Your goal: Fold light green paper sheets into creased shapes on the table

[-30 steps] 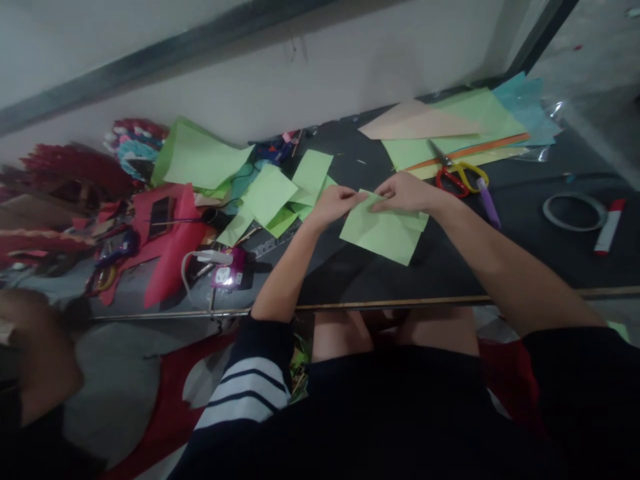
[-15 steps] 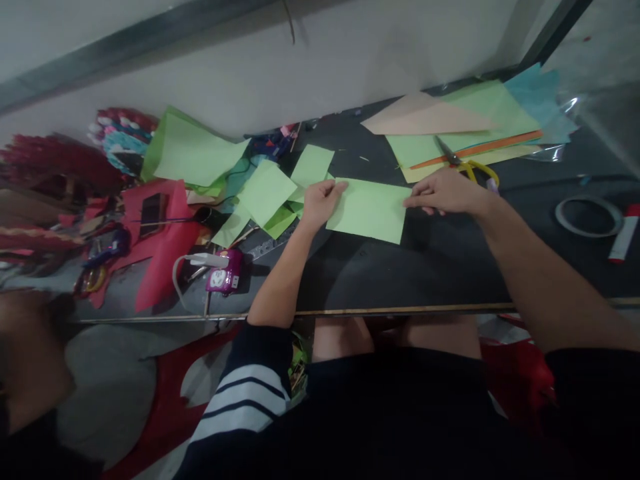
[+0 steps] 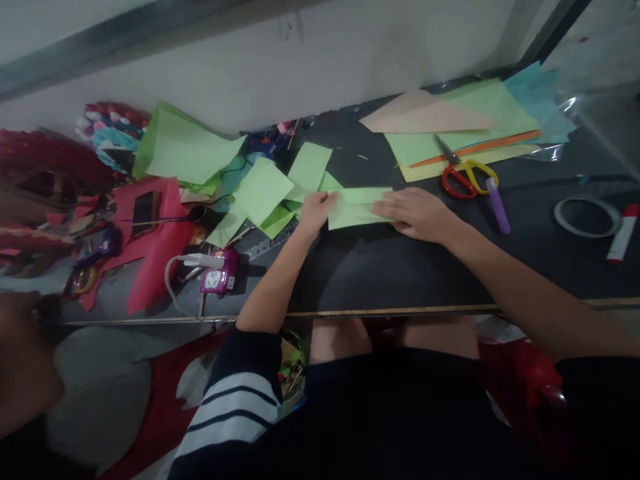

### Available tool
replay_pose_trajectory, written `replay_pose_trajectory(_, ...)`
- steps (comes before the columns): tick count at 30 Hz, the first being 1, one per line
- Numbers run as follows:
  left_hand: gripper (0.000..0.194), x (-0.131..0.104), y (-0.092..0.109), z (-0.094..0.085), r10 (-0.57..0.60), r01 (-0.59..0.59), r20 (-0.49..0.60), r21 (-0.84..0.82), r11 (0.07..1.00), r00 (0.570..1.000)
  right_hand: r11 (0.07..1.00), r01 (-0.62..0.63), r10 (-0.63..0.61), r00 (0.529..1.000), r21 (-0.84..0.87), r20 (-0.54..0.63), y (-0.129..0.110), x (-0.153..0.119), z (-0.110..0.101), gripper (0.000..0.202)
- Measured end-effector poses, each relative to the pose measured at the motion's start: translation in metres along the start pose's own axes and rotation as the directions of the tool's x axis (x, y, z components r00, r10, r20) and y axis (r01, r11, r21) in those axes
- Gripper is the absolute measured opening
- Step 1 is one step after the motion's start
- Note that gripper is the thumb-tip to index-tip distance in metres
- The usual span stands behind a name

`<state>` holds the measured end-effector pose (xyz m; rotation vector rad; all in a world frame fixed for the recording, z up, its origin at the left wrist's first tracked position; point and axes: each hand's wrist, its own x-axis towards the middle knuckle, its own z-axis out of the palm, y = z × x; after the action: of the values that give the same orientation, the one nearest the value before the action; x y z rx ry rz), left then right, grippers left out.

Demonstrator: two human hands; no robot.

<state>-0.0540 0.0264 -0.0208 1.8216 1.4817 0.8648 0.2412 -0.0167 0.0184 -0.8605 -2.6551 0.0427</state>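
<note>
A light green sheet of paper (image 3: pixel 353 215) lies on the dark tabletop in front of me, its far part folded over in a strip along the length. My left hand (image 3: pixel 315 213) pinches the sheet's left end between thumb and fingers. At the right end, my right hand (image 3: pixel 423 213) grips the folded paper, fingers pressed together over it and slightly blurred. Scissors (image 3: pixel 463 175) with red and yellow handles lie just beyond my right hand, near a purple capped stick (image 3: pixel 497 207). Several green paper pieces (image 3: pixel 263 193) are piled left of my left hand.
Coloured sheets (image 3: pixel 450 117) lie at the back right. A tape ring (image 3: pixel 586 217) and a red-white marker (image 3: pixel 623 233) are far right. On the left are a purple plug adapter (image 3: pixel 220 272), red paper (image 3: pixel 160 260) and another person's blurred arm (image 3: pixel 25 367).
The far edge of the green sheet has been folded toward me, so it looks narrower. My right hand has moved left onto the paper, uncovering the scissors' handles and the purple stick.
</note>
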Motion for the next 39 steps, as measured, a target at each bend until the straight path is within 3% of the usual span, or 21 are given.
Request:
replay_pose_trajectory(2, 0.026, -0.004, 0.000, -0.008, 0.066, -0.049, -0.122, 0.132, 0.990, 0.990, 0.998, 0.018, -0.023, 0.997, 0.055, 0.078, 0.000, -0.002, 0.005, 0.046)
replay_pose_trajectory(4, 0.040, -0.011, 0.006, -0.017, 0.240, -0.200, -0.121, 0.272, 0.941, 0.963, 0.994, 0.001, -0.014, 0.993, 0.106, 0.115, 0.002, -0.005, 0.006, 0.043)
replay_pose_trajectory(6, 0.048, -0.020, 0.015, -0.026, 0.386, -0.391, 0.080, 0.309, 0.867, 0.919, 0.988, -0.050, 0.035, 0.994, 0.148, 0.105, 0.003, -0.007, 0.004, 0.042)
replay_pose_trajectory(9, 0.055, -0.034, 0.027, -0.034, 0.415, -0.533, 0.431, 0.200, 0.822, 0.802, 0.960, -0.143, 0.120, 0.987, 0.239, 0.108, 0.003, -0.010, -0.004, 0.037)
replay_pose_trajectory(12, 0.073, -0.044, 0.029, -0.033, 0.388, -0.552, 0.539, 0.180, 0.814, 0.748, 0.892, -0.270, 0.250, 0.963, 0.363, 0.102, 0.002, -0.012, -0.009, 0.028)
replay_pose_trajectory(14, 0.073, -0.046, 0.027, -0.030, 0.401, -0.556, 0.525, 0.174, 0.813, 0.751, 0.820, -0.379, 0.382, 0.921, 0.430, 0.083, 0.002, -0.012, -0.009, 0.024)
replay_pose_trajectory(16, 0.061, -0.046, 0.025, -0.027, 0.424, -0.542, 0.468, 0.149, 0.827, 0.775, 0.731, -0.506, 0.527, 0.845, 0.459, 0.092, 0.003, -0.009, -0.007, 0.025)
replay_pose_trajectory(18, 0.048, -0.045, 0.023, -0.025, 0.406, -0.481, 0.380, 0.126, 0.867, 0.831, 0.661, -0.611, 0.628, 0.768, 0.436, 0.123, 0.003, -0.004, -0.005, 0.025)
replay_pose_trajectory(20, 0.041, -0.045, 0.023, -0.023, 0.339, -0.386, 0.296, 0.115, 0.915, 0.893, 0.658, -0.661, 0.668, 0.734, 0.360, 0.127, 0.002, 0.002, -0.003, 0.025)
replay_pose_trajectory(24, 0.036, -0.047, 0.025, -0.019, 0.200, -0.218, 0.176, 0.090, 0.972, 0.964, 0.782, -0.607, 0.613, 0.790, 0.143, 0.005, -0.007, 0.009, 0.002, 0.026)
replay_pose_trajectory(29, 0.011, -0.050, 0.025, -0.014, 0.202, -0.209, 0.150, 0.035, 0.977, 0.968, 0.892, -0.450, 0.451, 0.874, 0.051, -0.181, -0.010, 0.003, 0.010, 0.026)
replay_pose_trajectory(33, 0.012, -0.050, 0.023, -0.010, 0.218, -0.235, 0.143, 0.115, 0.965, 0.965, 0.901, -0.414, 0.424, 0.903, 0.129, -0.067, -0.001, -0.001, 0.017, 0.021)
replay_pose_trajectory(39, 0.018, -0.051, 0.021, -0.004, 0.319, -0.344, 0.157, 0.178, 0.922, 0.935, 0.848, -0.516, 0.517, 0.856, 0.122, 0.025, 0.006, 0.003, 0.023, 0.016)
